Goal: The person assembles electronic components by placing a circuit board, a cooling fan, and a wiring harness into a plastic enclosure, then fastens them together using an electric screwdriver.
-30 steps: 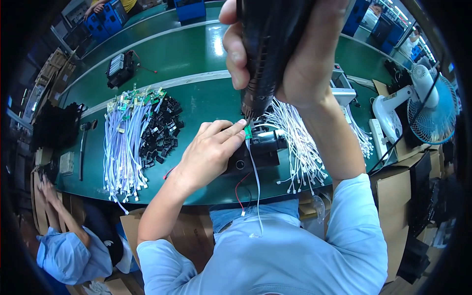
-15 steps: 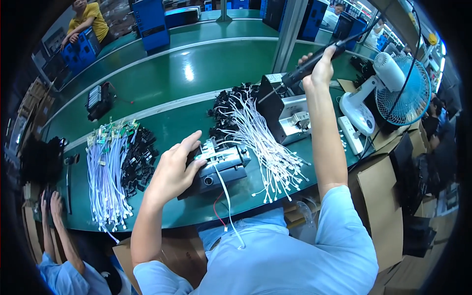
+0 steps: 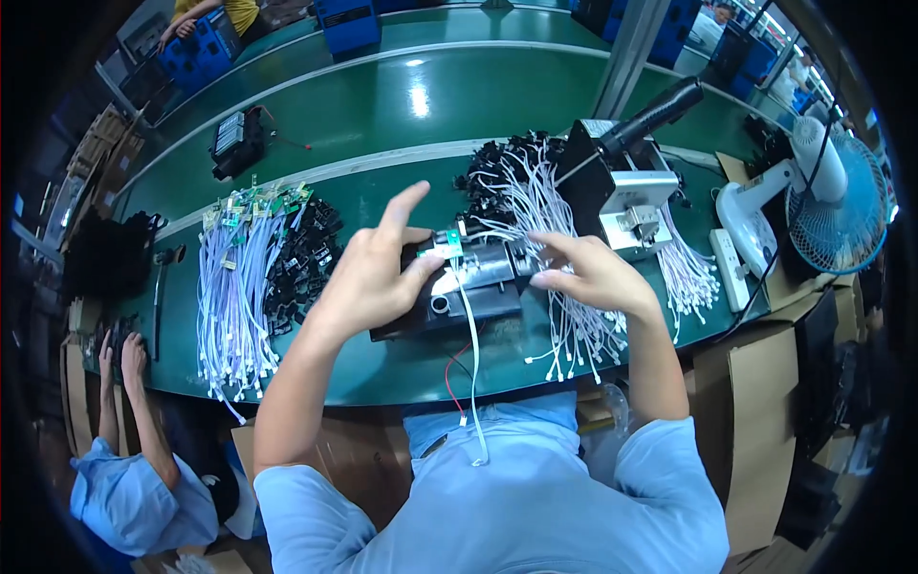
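Observation:
A black housing [image 3: 488, 301] lies on the green bench in front of me, with a small green circuit board [image 3: 451, 241] on its top. From the board a white cable [image 3: 472, 359] hangs over the bench edge toward my shirt. My left hand [image 3: 373, 277] has its thumb and a bent finger closed at the board, while its index finger points up and away. At the housing's right end is my right hand [image 3: 598, 273], thumb and index finger apart; whether they touch it I cannot tell. A black electric screwdriver [image 3: 655, 115] leans in a metal-fronted stand [image 3: 631, 206].
White cables with black parts lie right of the housing; another cable bundle [image 3: 229, 287] with green boards lies left, beside black parts [image 3: 306, 258]. A fan [image 3: 832, 201] and power strip [image 3: 729, 268] stand right. Another black unit [image 3: 237, 143] sits farther back. A co-worker's hands [image 3: 124, 354] are at far left.
My right hand has let go of the screwdriver, now in the stand, and come down to the housing's right end. My left hand stays at the board, index finger lifted. The whole view has shifted.

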Available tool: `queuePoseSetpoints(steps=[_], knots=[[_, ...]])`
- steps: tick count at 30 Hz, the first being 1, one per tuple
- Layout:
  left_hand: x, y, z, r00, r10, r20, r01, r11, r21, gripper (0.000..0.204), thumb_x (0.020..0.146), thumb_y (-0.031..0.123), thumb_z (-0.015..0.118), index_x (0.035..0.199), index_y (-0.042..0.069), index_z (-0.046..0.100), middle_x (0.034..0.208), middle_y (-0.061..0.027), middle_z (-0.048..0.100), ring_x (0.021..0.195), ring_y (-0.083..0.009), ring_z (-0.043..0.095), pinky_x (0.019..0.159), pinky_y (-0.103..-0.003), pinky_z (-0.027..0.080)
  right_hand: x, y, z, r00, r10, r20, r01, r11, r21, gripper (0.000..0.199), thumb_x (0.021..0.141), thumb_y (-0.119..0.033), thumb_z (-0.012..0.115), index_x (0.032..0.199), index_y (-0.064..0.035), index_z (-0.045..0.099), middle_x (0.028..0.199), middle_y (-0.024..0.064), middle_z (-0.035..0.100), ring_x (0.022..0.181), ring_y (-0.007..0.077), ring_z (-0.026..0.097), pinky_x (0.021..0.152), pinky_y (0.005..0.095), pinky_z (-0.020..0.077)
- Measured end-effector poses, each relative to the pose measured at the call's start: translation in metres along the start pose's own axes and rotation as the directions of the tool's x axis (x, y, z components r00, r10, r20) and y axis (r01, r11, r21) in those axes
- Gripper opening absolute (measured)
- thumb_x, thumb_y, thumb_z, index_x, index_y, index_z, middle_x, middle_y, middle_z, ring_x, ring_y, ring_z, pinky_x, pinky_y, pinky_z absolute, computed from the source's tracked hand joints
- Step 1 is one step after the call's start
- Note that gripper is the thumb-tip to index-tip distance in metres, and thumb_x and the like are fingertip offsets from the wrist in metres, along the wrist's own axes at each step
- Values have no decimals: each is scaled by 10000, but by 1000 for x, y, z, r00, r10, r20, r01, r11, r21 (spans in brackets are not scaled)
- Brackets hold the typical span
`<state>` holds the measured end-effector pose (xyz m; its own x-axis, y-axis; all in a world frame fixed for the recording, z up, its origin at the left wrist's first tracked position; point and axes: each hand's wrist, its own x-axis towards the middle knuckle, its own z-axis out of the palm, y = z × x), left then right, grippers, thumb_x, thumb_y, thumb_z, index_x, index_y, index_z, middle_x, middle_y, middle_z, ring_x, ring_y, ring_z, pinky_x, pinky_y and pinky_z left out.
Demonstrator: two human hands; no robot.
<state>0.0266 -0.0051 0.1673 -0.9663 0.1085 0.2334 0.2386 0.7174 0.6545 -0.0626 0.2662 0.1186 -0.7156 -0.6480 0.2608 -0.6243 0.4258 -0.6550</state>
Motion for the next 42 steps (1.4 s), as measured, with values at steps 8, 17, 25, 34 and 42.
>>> queuePoseSetpoints(steps=[8,17,25,34,42], knots=[[8,-6,-10,952,44,301,-144,937,318,1236,580,398,858,1517,137,97,1181,-300,576,1124,-437,553,996,-487,408,-10,-36,8,989,58,-136,-35,985,169,146,817,-71,711,918,26,673,647,73,651,561,76,601,525,226,466],[11,19,-41,963,51,264,-88,987,132,1211,496,110,829,1514,99,174,1207,-223,568,1071,-397,554,961,-434,417,33,-10,20,976,-138,166,20,824,567,1001,575,-228,900,1398,2,380,1253,112,554,1187,224,496,1033,351,379],[88,-16,-157,207,956,-208,-970,228,81,1017,676,147,844,1471,-6,229,1516,-187,286,1395,-250,298,1133,-334,261,141,-82,-25,981,-64,184,-92,678,729,579,666,-264,822,1103,42,595,978,70,650,853,132,606,797,278,502],[-11,-173,-129,876,4,-482,153,947,284,90,772,53,692,852,20,711,830,-107,679,794,-219,643,717,-325,497,325,3,-40,708,31,-706,-453,786,-421,555,706,-345,764,1119,-31,565,1037,133,674,886,310,664,780,414,524],[-17,-208,-62,977,30,-210,35,954,299,93,728,72,714,817,46,724,810,-93,639,825,-283,585,741,-377,459,358,120,38,948,-215,-235,-89,531,-843,698,593,-236,849,1149,-73,459,1083,105,579,1067,338,564,902,480,474]])
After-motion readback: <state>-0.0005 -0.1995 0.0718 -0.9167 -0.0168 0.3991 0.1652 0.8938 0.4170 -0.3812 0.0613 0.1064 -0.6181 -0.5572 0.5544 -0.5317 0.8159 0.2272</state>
